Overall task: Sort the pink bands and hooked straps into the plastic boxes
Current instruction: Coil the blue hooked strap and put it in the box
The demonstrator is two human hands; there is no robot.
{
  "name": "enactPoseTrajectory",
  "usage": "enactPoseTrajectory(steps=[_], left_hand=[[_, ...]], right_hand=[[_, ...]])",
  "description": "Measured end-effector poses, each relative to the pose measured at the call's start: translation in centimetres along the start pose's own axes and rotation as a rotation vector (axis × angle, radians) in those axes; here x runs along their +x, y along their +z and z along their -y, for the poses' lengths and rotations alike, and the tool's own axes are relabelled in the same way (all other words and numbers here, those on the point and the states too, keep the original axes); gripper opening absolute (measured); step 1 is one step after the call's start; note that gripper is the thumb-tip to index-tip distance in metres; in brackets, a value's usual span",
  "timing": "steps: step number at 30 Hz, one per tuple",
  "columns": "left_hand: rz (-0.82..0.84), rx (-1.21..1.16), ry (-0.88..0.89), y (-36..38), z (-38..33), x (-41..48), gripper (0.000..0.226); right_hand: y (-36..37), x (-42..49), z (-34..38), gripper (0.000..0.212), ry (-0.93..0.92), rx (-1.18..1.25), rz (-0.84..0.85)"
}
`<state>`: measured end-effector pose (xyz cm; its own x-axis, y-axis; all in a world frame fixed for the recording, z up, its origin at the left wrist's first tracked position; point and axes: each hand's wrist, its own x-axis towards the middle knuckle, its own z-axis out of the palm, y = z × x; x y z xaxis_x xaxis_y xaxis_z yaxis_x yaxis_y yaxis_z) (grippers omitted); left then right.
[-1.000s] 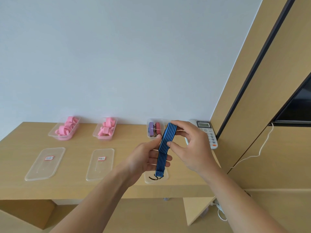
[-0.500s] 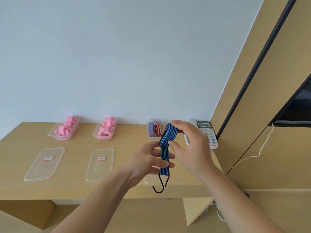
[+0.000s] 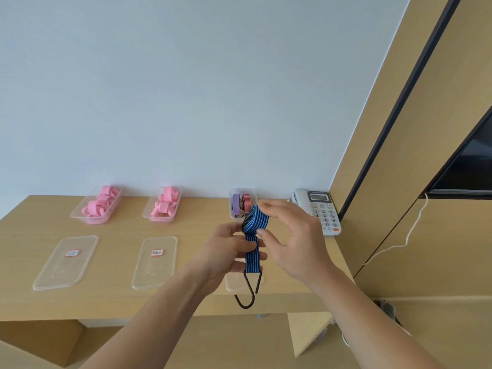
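Blue, dark-striped strap (image 3: 253, 258) is held in the air above the desk (image 3: 119, 227), left of the phone (image 3: 318, 209) and nearer the camera than it. Its upper end is wound into a roll. The right grip (image 3: 295, 243) pinches that roll between thumb and forefinger, with the other fingers loosely bent behind. The left grip (image 3: 226, 251) is curled round the straight part below the roll. From the strap's lower end a dark wire hook (image 3: 250, 291) hangs free of both hands, its bend showing past the desk's front edge.

Just left of the phone, against the wall, stands the strap box (image 3: 243, 189). A purple roll (image 3: 235, 202) and a red roll (image 3: 247, 201) stand upright inside it. The held roll overlaps its near edge in this view.

Farther left of the phone, along the wall, stand the middle box (image 3: 146, 213) and the far box (image 3: 80, 215), both clear and each heaped with pink bands (image 3: 165, 203). Left of the phone and toward the desk's front, two clear lids (image 3: 65, 270) lie flat. Each has a small red-framed label, its writing too small to read. A third lid (image 3: 233, 284) shows partly behind the hands. Right of the phone, a white cable (image 3: 407, 235) runs down the wooden panel.
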<state>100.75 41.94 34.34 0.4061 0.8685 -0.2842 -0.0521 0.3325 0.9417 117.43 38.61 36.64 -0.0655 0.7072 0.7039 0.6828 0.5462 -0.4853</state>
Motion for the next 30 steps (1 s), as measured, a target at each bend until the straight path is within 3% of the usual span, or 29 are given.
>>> enactPoseTrajectory(steps=[6, 14, 26, 30], left_hand=[[-0.042, 0.102, 0.019, 0.2, -0.1, -0.1, 0.044], [-0.037, 0.030, 0.037, 0.5, -0.4, -0.4, 0.043], [-0.090, -0.289, -0.026, -0.3, 0.1, 0.3, 0.049], [-0.058, -0.327, -0.026, -0.4, -0.2, 0.2, 0.034]], right_hand=[[-0.4, 0.6, 0.1, 0.042, -0.019, -0.067, -0.054], [0.0, 0.0, 0.3, 0.041, -0.086, -0.081, -0.075], [1.3, -2.5, 0.2, 0.029, -0.178, -0.062, -0.051], [1.5, -3.7, -0.2, 0.020, -0.220, -0.080, -0.069]])
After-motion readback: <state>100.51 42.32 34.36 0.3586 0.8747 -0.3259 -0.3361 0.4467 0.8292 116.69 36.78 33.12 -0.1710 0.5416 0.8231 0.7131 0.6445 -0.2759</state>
